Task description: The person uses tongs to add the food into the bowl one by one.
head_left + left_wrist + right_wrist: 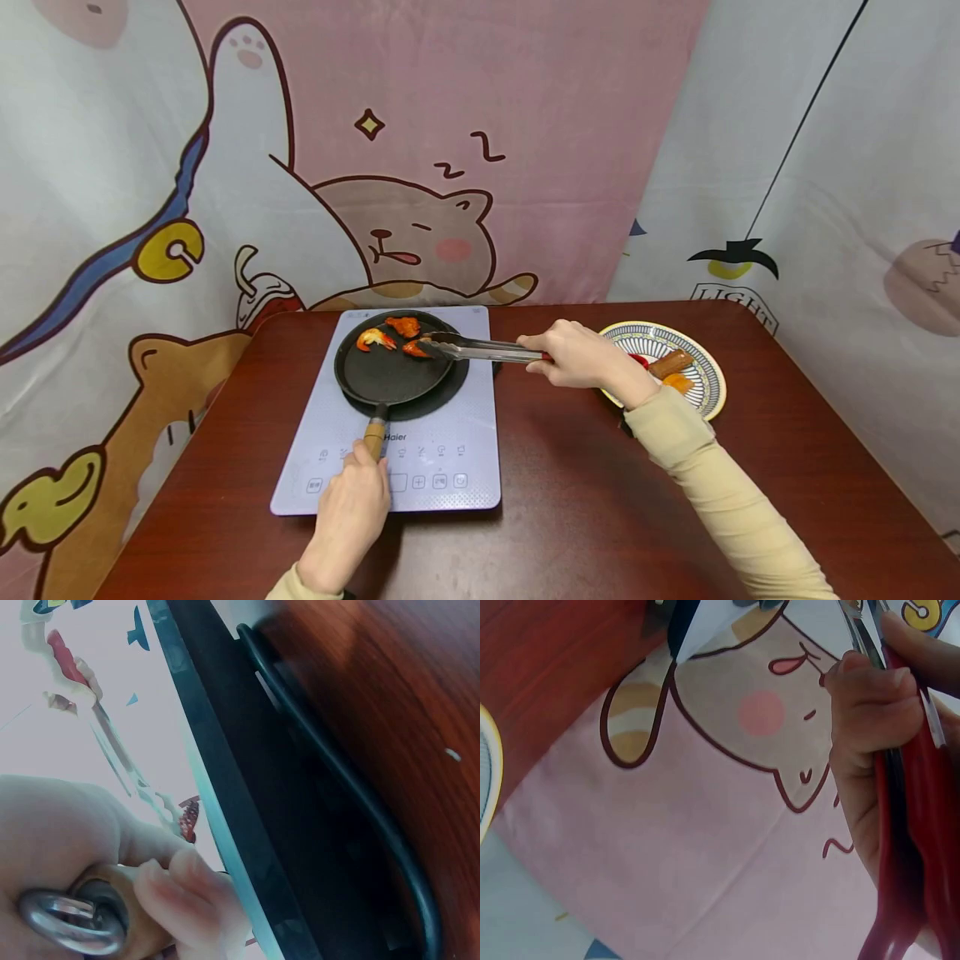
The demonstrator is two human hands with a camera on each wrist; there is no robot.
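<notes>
My left hand (354, 500) grips the wooden handle (374, 435) of a round black frying pan (386, 382). In the left wrist view its fingers curl round the handle, near the metal ring (75, 922) at its end. A pair of tongs (498, 353) is held in my right hand (577, 357), whose fingers wrap the red grips (928, 817) in the right wrist view. The tong tips reach over the pan to an orange-red food piece (415, 347); whether they pinch it, I cannot tell. Beside it lie a shrimp-like piece (375, 339) and a reddish chicken-like piece (403, 326).
Under the pan is a white induction cooker (480, 433). A patterned plate (714, 392), partly behind the right forearm, bears a brown piece (670, 362), an orange piece (678, 382) and something red. A black cable (352, 776) runs beside the cooker on the brown table (570, 508).
</notes>
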